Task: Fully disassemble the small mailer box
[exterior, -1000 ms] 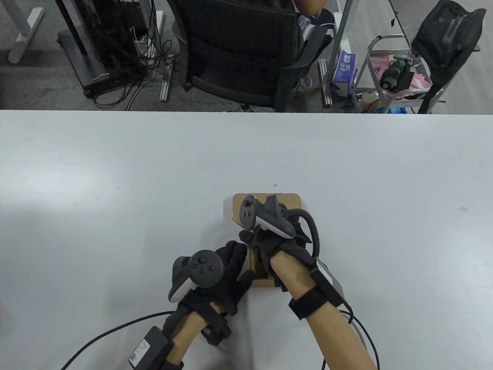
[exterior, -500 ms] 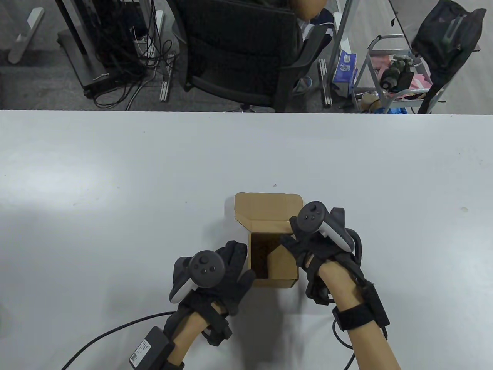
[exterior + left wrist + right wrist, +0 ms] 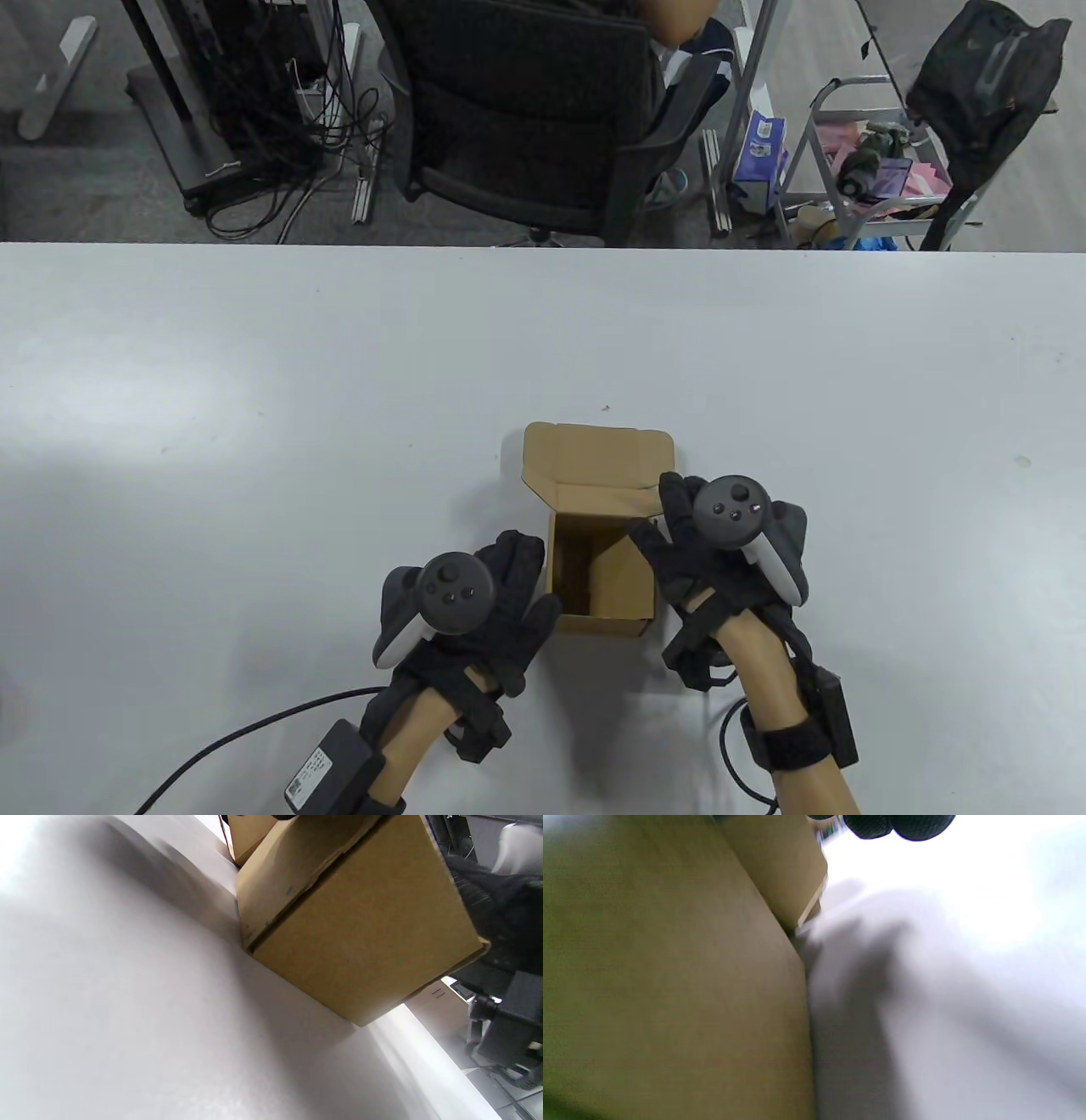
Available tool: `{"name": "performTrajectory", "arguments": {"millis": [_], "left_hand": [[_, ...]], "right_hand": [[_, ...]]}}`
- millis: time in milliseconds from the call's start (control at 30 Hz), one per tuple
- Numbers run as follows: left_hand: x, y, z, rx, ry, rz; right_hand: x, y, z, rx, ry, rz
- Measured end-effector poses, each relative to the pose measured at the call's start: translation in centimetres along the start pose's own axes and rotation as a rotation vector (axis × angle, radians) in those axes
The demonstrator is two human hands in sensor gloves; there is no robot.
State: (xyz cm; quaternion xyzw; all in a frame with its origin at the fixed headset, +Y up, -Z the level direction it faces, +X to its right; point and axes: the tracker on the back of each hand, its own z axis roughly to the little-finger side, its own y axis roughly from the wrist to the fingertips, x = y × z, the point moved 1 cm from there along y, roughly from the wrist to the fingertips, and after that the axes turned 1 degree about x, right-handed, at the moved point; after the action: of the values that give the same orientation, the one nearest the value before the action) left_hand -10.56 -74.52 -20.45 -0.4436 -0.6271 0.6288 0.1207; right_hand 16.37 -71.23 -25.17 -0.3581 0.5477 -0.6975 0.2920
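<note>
While the left hand [image 3: 488, 594] stays flat against the box [image 3: 601, 586], the right hand [image 3: 708, 552] has spread beside it.

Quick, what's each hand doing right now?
Left hand: fingers spread flat against the mailer box's left wall.
Right hand: open, fingers resting on its right wall.

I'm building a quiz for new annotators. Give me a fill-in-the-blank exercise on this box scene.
1. The cardboard box stands on the table with its lid ____.
2. The left hand rests against the box's ____ side.
3. The right hand is at the box's ____ side.
4. Inside, the box looks ____.

Missing words: open; left; right; empty
</note>
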Motion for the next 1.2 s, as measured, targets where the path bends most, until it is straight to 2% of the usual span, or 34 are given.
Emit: {"name": "performTrajectory", "arguments": {"millis": [67,167,267,433,500,700,1200], "left_hand": [[0.0,0.0,0.0,0.001,-0.003,0.002],[0.0,0.0,0.0,0.004,-0.005,0.003],[0.0,-0.1,0.0,0.003,0.003,-0.004],[-0.1,0.0,0.0,0.006,-0.001,-0.004],[-0.1,0.0,0.0,0.006,-0.005,-0.002],[-0.2,-0.1,0.0,0.007,-0.008,0.002],[-0.2,0.0,0.0,0.011,-0.019,0.010]], "right_hand": [[-0.6,-1.4,0.1,0.011,0.053,0.089],[-1.1,-3.2,0.4,0.056,0.112,0.106],[-1.1,-4.0,0.7,0.075,0.077,0.101],[0.4,-3.8,0.6,0.065,0.079,-0.031],[0.8,-3.8,0.5,0.057,0.074,-0.051],[1.4,-4.0,0.2,0.048,0.012,-0.056],[2.2,-3.9,0.2,0.056,0.003,-0.086]]}}
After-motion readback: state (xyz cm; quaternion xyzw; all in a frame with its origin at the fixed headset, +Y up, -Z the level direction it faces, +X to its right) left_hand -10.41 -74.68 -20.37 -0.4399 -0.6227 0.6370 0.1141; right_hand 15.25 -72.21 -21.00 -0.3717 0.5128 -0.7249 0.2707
